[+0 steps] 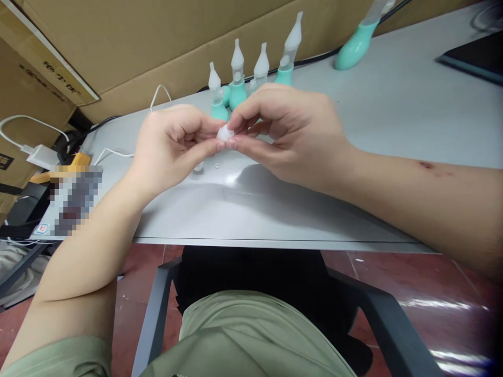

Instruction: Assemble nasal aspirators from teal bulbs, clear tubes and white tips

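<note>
A small translucent white piece is pinched between my two hands above the desk; its exact kind is hard to make out. My left hand grips it from the left with thumb and forefinger. From the right, the thumb and fingers of my right hand close on it as well. Just behind my hands stand several teal bulb nasal aspirators with pointed white tips, their lower parts partly hidden. On the desk below lie a tiny clear ring and a small white part, half covered by my left hand.
Another teal bulb aspirator lies at the back right, near a black flat object. Cardboard lines the back of the grey desk. At left are a white charger, cables and an orange block. Chair armrests flank my lap.
</note>
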`<state>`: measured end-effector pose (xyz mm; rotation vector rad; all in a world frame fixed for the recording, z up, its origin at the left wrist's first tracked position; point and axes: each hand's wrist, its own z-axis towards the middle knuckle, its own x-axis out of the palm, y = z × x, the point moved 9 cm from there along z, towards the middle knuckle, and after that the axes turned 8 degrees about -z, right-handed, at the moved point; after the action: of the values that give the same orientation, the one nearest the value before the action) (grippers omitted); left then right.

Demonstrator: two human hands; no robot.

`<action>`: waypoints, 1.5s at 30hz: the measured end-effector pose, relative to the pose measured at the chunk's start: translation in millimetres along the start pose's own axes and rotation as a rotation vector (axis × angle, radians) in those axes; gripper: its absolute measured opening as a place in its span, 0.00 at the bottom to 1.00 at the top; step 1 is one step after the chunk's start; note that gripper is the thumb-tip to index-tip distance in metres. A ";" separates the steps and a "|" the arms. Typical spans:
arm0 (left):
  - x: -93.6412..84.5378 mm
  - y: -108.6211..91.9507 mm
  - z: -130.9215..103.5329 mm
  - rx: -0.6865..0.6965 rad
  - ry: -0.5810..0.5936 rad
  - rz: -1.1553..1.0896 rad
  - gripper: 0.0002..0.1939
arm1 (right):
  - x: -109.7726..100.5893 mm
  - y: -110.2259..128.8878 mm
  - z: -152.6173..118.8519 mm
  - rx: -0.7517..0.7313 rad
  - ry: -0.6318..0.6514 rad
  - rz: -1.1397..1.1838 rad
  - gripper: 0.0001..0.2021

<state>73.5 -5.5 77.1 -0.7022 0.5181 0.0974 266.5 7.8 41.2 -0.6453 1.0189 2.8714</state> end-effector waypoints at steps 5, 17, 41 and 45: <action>2.9 6.0 -1.3 -0.028 0.070 0.046 0.16 | 11.6 -6.8 2.4 0.068 0.108 0.141 0.10; 3.9 -0.8 -3.9 -0.124 0.025 -0.084 0.11 | 1.0 -2.4 0.7 0.177 -0.009 0.262 0.08; 9.8 1.9 -9.7 -0.167 0.004 -0.140 0.09 | 6.3 3.0 2.0 0.029 0.073 0.280 0.09; 9.9 7.1 -9.0 -0.181 -0.011 -0.101 0.22 | 9.5 -1.7 3.9 0.064 0.087 0.263 0.12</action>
<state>76.5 -6.7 62.2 -0.9031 0.4663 0.0541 256.6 10.5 39.2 -0.6845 1.2926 3.0384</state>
